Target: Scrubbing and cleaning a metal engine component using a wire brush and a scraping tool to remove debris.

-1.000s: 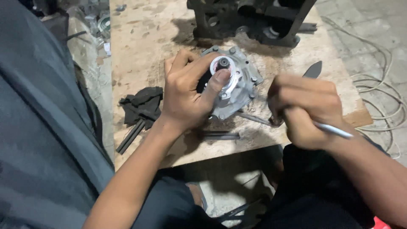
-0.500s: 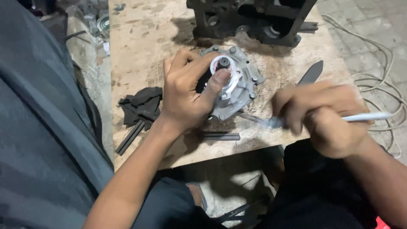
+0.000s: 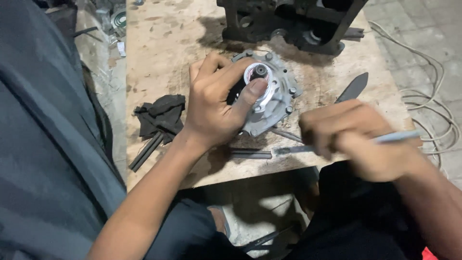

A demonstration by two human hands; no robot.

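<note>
**Round metal housing being held down, slim tool being gripped**

The left hand is curling over the grey round metal housing, thumb pressing its pale central hub, fingers wrapping the left rim. The housing is lying mid-surface on the worn wooden surface, near the dark cast block at the far edge. The right hand is closing in a fist around a thin silvery tool, just right of the housing. A black rag is lying left.
</note>
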